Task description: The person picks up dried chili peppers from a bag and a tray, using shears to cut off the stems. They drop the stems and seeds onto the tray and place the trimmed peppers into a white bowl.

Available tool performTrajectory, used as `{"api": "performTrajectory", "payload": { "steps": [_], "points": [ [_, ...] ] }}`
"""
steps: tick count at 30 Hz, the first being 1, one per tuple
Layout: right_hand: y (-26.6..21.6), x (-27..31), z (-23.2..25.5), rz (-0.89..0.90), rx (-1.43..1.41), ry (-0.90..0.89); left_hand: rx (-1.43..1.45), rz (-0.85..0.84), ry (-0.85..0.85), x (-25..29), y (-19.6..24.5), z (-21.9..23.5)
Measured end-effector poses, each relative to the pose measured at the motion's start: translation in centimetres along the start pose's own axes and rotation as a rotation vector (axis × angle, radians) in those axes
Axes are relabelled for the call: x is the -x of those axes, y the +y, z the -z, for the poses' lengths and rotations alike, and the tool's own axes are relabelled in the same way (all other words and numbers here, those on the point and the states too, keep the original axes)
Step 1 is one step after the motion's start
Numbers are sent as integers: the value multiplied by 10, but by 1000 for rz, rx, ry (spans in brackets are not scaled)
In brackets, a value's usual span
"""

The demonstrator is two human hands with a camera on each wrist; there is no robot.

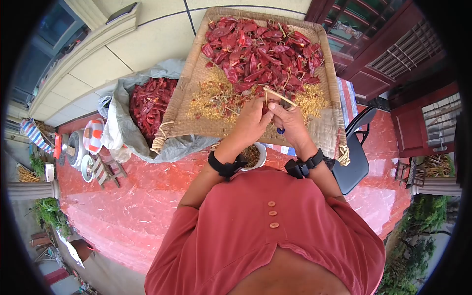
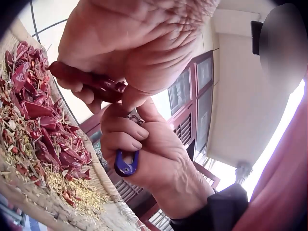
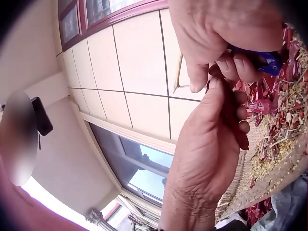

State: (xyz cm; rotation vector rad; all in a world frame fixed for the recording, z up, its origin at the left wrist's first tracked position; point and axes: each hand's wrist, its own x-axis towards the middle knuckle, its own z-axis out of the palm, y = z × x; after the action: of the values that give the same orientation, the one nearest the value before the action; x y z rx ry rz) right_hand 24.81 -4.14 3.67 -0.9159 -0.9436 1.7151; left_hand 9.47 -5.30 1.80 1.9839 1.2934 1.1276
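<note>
Both hands meet over the near part of a woven tray. My left hand grips a dark red dried chili, with the fingers wrapped along its length. In my right hand is a pair of small scissors with a blue handle; the metal part shows at the thumb, close to the chili's end. A pale bent stem sticks out beyond the fingertips. Part of the scissors is hidden by the fingers. The right wrist view shows the chili beneath the left fingers.
On the woven tray lie a heap of split red chilies and loose yellow seeds. A grey sack of whole chilies stands left. Below the tray is a white basin; a dark chair stands right.
</note>
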Motion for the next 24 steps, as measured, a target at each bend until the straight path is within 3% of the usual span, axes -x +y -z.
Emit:
{"api": "performTrajectory", "payload": {
  "steps": [4,8,11,14,17,20,24],
  "points": [
    [-7,4,-6,81,199,25,-188,-18,-37,11,5,-6],
    [9,-3,4,442,638,-3,-64,132,55,21,3,-17],
    [6,1,1,626,848,-20,-41,126,126,24,-10,-23],
    [1,9,-7,617,977,29,78,309,33,23,5,-17],
    [-7,16,-11,260,497,49,233,259,21,21,21,-9],
    [-13,22,-15,161,285,49,197,226,-48,24,27,1],
    [1,14,-3,16,96,-21,120,143,-8,31,16,0]
  ]
}}
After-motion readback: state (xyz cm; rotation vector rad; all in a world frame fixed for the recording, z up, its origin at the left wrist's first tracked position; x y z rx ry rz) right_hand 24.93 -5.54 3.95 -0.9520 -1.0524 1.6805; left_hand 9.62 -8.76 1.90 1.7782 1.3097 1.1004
